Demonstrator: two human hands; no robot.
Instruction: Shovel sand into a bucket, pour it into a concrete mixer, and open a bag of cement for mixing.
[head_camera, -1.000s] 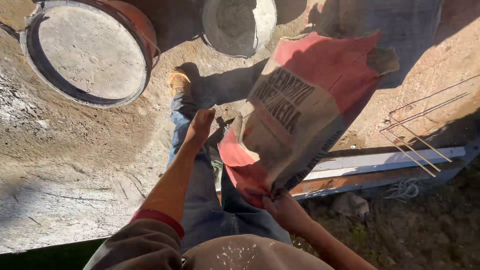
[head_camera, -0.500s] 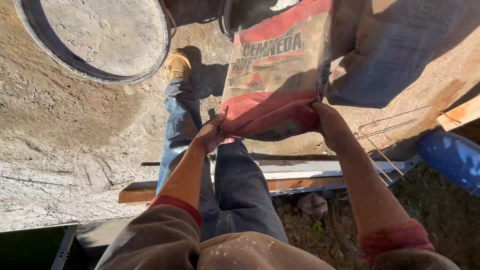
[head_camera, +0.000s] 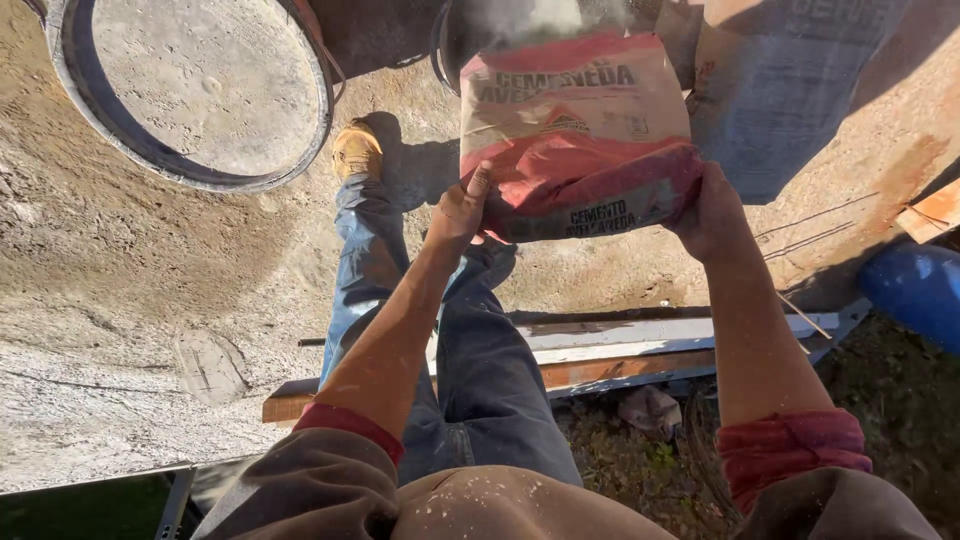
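Note:
A red and tan paper cement bag (head_camera: 575, 130) is held up in front of me, tipped away so its far end points at a dark bucket (head_camera: 450, 40). Pale dust rises at the bag's far end. My left hand (head_camera: 462, 208) grips the bag's near left corner. My right hand (head_camera: 712, 212) grips its near right corner. My legs in blue jeans (head_camera: 470, 370) and a tan boot (head_camera: 356, 152) stand below the bag on dusty ground.
A large round tub (head_camera: 100, 130) filled with grey mix sits at the upper left. A grey sack (head_camera: 790, 90) lies at the upper right, a blue barrel (head_camera: 915, 290) at the right edge. A white and orange plank (head_camera: 640, 345) crosses the ground under my legs.
The bag has swung from my right to straight ahead and tipped further over. Both hands now hold its near corners, and dust has started rising at its far end.

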